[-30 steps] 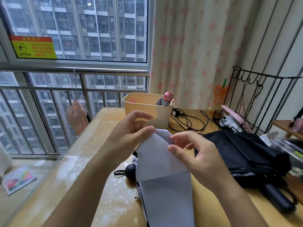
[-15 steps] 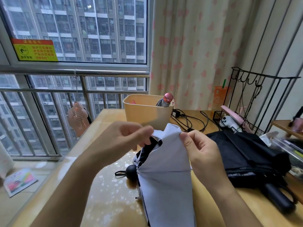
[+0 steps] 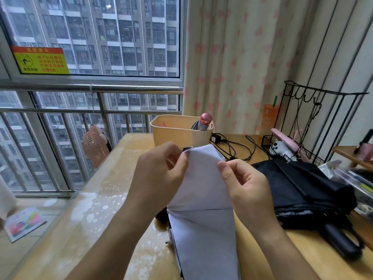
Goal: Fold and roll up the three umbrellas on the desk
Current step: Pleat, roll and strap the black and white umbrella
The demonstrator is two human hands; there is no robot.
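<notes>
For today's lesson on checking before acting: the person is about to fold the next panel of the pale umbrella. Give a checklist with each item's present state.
1. Left hand pinches the pale umbrella fabric: ok.
2. Right hand pinches the opposite edge: ok.
3. Held panel lies flat: ok.
4. Black umbrella lies apart from the fold: ok.
5. Strap within reach: cannot tell.
6. Desk beside the work is bare: ok.

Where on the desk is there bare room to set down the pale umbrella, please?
The left side of the desk, between the window edge and the pale umbrella, is bare. The right is crowded: black umbrella, cables, wire rack.
</notes>
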